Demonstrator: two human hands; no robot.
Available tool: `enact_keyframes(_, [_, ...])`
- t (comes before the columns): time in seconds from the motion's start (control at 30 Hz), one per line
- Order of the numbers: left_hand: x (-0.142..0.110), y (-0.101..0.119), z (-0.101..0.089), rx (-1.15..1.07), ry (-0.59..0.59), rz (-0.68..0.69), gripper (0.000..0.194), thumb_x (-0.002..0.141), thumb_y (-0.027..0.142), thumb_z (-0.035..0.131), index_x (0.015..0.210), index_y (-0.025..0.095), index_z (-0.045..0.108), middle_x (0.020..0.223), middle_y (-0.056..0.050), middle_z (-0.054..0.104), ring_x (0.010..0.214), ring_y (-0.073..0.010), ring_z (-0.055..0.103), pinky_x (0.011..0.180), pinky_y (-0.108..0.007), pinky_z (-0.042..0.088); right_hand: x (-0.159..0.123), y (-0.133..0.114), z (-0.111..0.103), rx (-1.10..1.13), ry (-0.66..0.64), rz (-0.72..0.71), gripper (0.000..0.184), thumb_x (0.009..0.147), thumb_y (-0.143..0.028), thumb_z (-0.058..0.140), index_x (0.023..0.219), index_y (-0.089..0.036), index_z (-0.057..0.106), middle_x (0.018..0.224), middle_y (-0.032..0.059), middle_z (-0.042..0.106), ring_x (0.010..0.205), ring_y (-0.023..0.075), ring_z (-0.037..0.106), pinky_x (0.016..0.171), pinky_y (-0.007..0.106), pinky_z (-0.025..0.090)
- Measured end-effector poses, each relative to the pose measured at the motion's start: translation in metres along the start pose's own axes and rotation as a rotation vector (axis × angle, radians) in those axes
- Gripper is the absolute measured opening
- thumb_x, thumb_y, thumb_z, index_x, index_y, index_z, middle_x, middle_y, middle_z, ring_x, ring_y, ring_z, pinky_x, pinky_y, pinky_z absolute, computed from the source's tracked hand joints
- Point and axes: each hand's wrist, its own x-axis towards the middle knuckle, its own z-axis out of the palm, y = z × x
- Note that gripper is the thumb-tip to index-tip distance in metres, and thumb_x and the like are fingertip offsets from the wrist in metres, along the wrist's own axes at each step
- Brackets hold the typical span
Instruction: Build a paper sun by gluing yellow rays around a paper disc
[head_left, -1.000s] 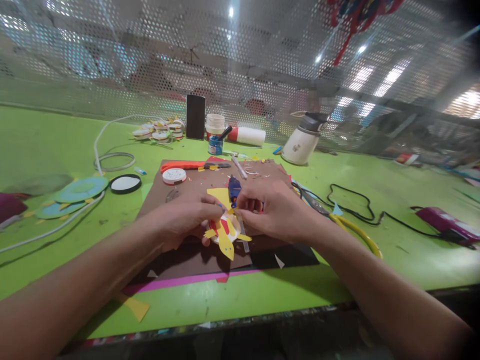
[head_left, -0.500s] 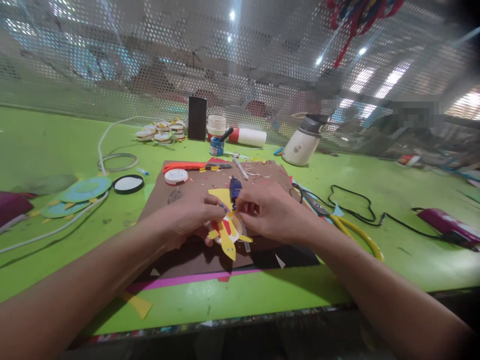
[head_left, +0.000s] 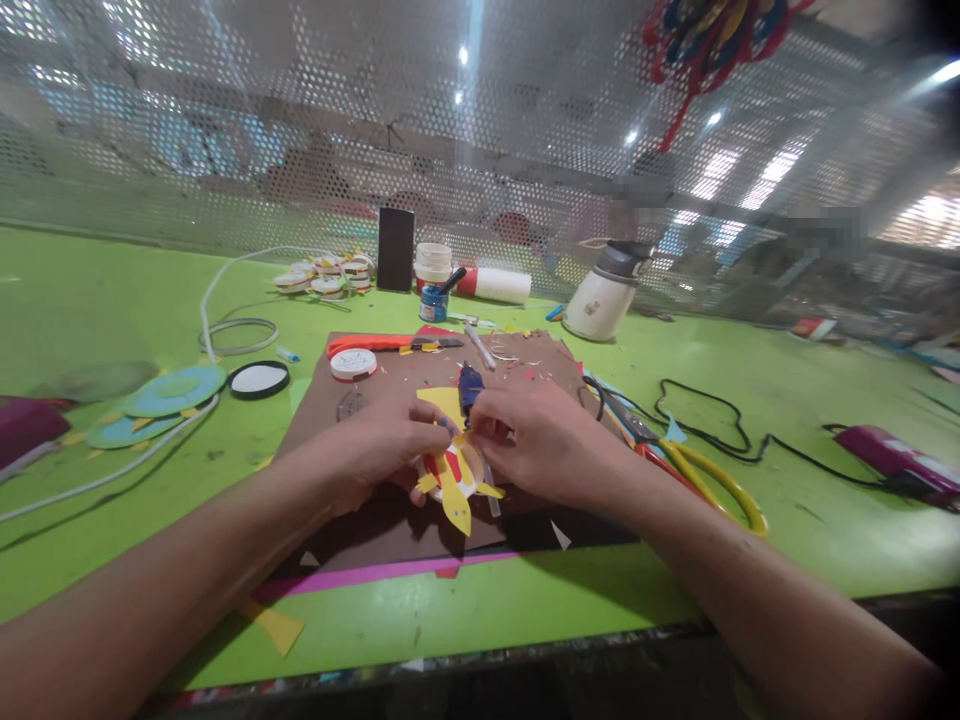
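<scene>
A small paper turtle (head_left: 454, 490) with a yellow head, dotted eyes, yellow legs and a red-and-white body is held over the brown board (head_left: 390, 520). My left hand (head_left: 382, 440) is closed on its left side, thumb on top. At its far edge, the thumb and finger of my right hand (head_left: 525, 435) are pinched together on it; the exact spot is hidden by the fingers. Just beyond my fingertips lies a dark blue glue gun (head_left: 469, 386), partly covered by my right hand. Yellow paper (head_left: 441, 403) lies beside it, and a clear stick (head_left: 493, 500) shows under the turtle.
A red-handled cutter (head_left: 375, 345) and white lid (head_left: 353, 363) lie on the board. Yellow-handled scissors (head_left: 720, 490) rest by my right forearm. Behind stand a blue jar (head_left: 433, 303), a phone (head_left: 395, 250) and a white bottle (head_left: 600, 300). Cables (head_left: 705, 390) cross the green table.
The whole scene sits slightly lower in the view, as the head has tilted up a little. Both hands keep nearly the same pose around the turtle.
</scene>
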Motion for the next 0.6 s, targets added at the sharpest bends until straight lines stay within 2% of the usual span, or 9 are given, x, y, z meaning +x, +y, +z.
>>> enact_keyframes(0.13, [-0.0008,0.0006,0.0004,0.034,0.026,0.003,0.017,0.06,0.011,0.052,0.076,0.013,0.06,0.053,0.0,0.059,0.046,-0.0091,0.048,0.037,-0.016,0.036,-0.0001,-0.0022,0.0016,-0.053,-0.001,-0.01,0.011,0.081,-0.016,0.055,0.07,-0.014,0.059,0.068,0.0036,0.061,0.063,0.0125,0.045,0.056,0.026,0.025])
enact_keyframes(0.3, [-0.0023,0.0021,0.0023,0.037,0.044,-0.001,0.016,0.06,0.009,0.052,0.073,0.013,0.059,0.051,0.002,0.055,0.046,-0.0079,0.047,0.037,-0.015,0.032,0.0006,-0.0013,0.0043,-0.021,-0.016,-0.017,0.011,0.08,-0.013,0.053,0.07,-0.014,0.058,0.072,0.0047,0.062,0.066,0.0125,0.045,0.059,0.026,0.028])
enact_keyframes(0.6, [-0.002,0.0028,0.002,0.06,0.05,0.001,0.016,0.061,0.01,0.053,0.076,0.014,0.059,0.047,0.002,0.054,0.04,-0.0078,0.044,0.035,-0.016,0.029,0.0016,-0.0002,0.0027,-0.008,-0.038,-0.022,0.014,0.079,-0.012,0.052,0.066,-0.014,0.056,0.065,0.0025,0.059,0.061,0.011,0.041,0.057,0.025,0.027])
